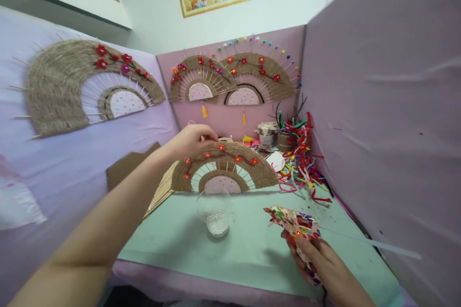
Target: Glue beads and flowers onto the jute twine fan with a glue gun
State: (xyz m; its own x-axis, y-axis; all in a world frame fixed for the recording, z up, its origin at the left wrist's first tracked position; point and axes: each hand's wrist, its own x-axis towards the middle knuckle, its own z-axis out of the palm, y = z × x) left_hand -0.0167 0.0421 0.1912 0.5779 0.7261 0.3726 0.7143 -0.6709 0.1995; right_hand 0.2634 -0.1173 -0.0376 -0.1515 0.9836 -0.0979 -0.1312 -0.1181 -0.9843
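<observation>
Clear glass jar w/ white beads [217, 218] on mint-green desk [248, 254]; coloured pipe-cleaner pile [300, 165] back right; 3 jute fans [57, 86] on walls.

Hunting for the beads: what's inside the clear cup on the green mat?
The clear cup holds a shallow layer of small white beads; above them it looks empty. Anything beneath the beads is hidden.

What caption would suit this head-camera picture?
Left hand on top of the woven fan; right hand holds a patterned glue gun.
</observation>
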